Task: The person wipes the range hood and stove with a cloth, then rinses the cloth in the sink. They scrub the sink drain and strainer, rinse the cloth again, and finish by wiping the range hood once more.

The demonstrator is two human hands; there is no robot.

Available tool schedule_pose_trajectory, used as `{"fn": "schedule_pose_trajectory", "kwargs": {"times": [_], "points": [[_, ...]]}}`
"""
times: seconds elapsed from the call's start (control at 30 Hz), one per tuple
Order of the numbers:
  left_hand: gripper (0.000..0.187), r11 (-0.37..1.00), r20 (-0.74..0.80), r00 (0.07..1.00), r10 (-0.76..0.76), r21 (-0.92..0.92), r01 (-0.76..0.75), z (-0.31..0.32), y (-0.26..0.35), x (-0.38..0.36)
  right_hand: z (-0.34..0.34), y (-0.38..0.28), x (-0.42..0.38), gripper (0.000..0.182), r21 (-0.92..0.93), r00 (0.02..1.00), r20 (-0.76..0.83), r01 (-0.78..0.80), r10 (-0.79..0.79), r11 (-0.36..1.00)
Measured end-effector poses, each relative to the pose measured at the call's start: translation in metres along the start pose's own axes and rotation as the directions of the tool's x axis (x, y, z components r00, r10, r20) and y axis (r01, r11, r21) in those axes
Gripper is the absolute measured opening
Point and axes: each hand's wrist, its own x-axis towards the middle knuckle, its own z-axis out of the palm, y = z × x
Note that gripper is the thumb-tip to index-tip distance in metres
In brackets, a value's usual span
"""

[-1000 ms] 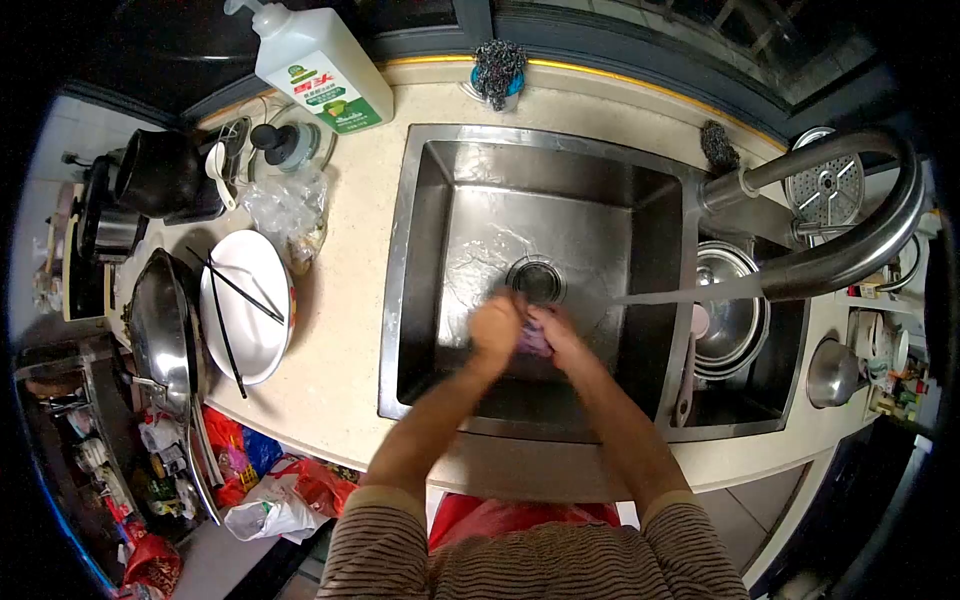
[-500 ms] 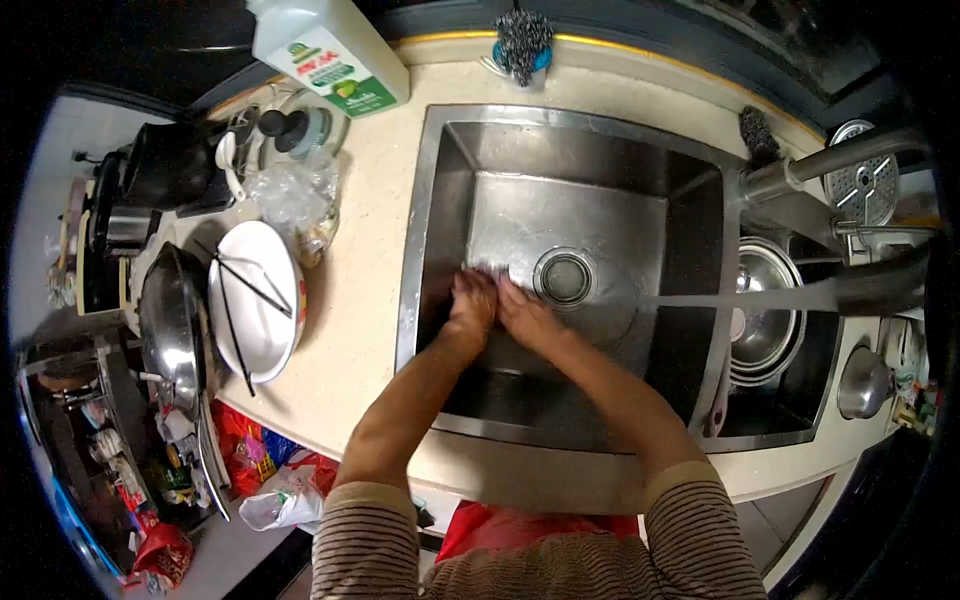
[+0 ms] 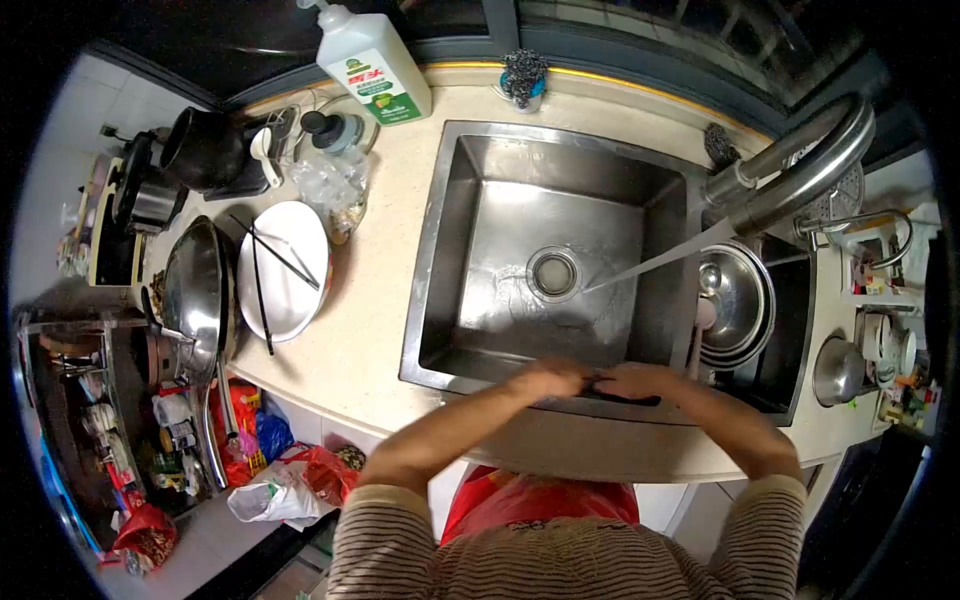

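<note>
My left hand (image 3: 555,380) and my right hand (image 3: 638,381) are close together over the front rim of the steel sink (image 3: 425,250). Their fingertips point toward each other, and the fingers are partly hidden and blurred. A dark patch shows just below them; whether it is a shadow or a thing in them I cannot make out. Water (image 3: 650,262) runs from the metal faucet (image 3: 790,190) into the basin near the drain (image 3: 553,273).
Left of the sink stand a white bowl (image 3: 285,325) with dark chopsticks (image 3: 262,300) across it, a lidded pan (image 3: 195,280) and a plastic bag (image 3: 325,185). Behind are a large detergent bottle (image 3: 385,75) and a steel scrubber (image 3: 525,75). Steel bowls (image 3: 735,340) sit in the right basin.
Both hands have moved from low inside the basin back to its front rim, slightly to the right. The view has shifted, showing more of the faucet. Water keeps running.
</note>
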Motion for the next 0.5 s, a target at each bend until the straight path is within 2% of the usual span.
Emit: {"fn": "schedule_pose_trajectory", "kwargs": {"times": [0.03, 0.1, 0.13, 0.2, 0.27, 0.33, 0.37, 0.4, 0.43, 0.5], "points": [[0.032, 0.996, -0.040, 0.999, -0.016, -0.083, 0.012, -0.022, 0.035, -0.029, 0.003, 0.001, -0.005, 0.048, -0.002, 0.997, 0.036, -0.074, 0.074, 0.997], [0.032, 0.998, -0.006, 0.999, 0.054, -0.016, -0.054, -0.014, 0.037, -0.017, 0.008, -0.002, -0.009, 0.046, -0.018, 0.970, 0.115, -0.215, 0.215, 0.977], [0.033, 0.994, -0.031, 0.999, 0.029, -0.101, -0.032, -0.018, 0.024, -0.034, 0.008, -0.013, -0.011, 0.048, 0.046, 0.986, 0.077, -0.154, 0.150, 0.987], [0.039, 0.991, -0.214, 0.970, 0.115, -0.044, -0.128, 0.000, -0.032, -0.048, 0.008, -0.047, -0.011, 0.051, 0.161, 1.000, -0.011, -0.020, 0.022, 0.987], [0.035, 0.998, -0.207, 0.977, -0.051, 0.036, 0.059, -0.040, -0.008, -0.127, 0.032, -0.064, 0.021, 0.041, 0.226, 0.971, -0.179, 0.196, -0.157, 0.954], [0.028, 0.970, -0.267, 0.939, -0.217, 0.051, 0.239, -0.044, -0.003, -0.177, 0.057, -0.087, 0.058, 0.034, 0.351, 0.898, -0.321, 0.409, -0.302, 0.842], [0.026, 0.977, -0.441, 0.897, -0.021, 0.180, 0.111, -0.036, -0.023, -0.193, 0.061, -0.105, 0.062, 0.035, 0.086, 0.852, -0.376, 0.424, -0.365, 0.901], [0.025, 0.945, -0.567, 0.801, 0.193, 0.328, 0.005, -0.023, -0.049, -0.204, 0.063, -0.122, 0.062, 0.036, -0.185, 0.801, -0.409, 0.396, -0.437, 0.900], [0.026, 0.873, -0.634, 0.657, 0.407, 0.482, -0.076, -0.013, -0.062, -0.209, 0.065, -0.130, 0.060, 0.038, -0.436, 0.752, -0.422, 0.322, -0.507, 0.840], [0.036, 0.853, -0.645, 0.642, 0.414, 0.521, -0.027, -0.001, -0.055, -0.206, 0.077, -0.114, 0.057, 0.039, -0.392, 0.705, -0.485, 0.352, -0.517, 0.850]]}}
